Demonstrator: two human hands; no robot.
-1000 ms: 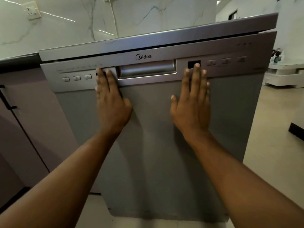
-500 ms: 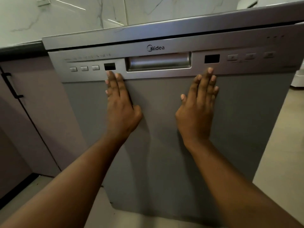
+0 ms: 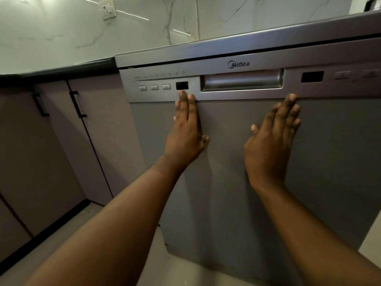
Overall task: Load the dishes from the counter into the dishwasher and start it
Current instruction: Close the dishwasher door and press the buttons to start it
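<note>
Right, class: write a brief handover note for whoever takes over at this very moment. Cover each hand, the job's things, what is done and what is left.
Left hand: open, flat on the dishwasher door, fingertips just below the left display.
Right hand: open, flat on the door, fingertips at the lower edge of the control panel, right of the handle recess.
Things: door upright, shut or nearly so; no dishes in view.
Done: loading seems finished, judging by the raised door.
Left: confirm the door is latched, then start it with the buttons; the left display and right display are dark.
</note>
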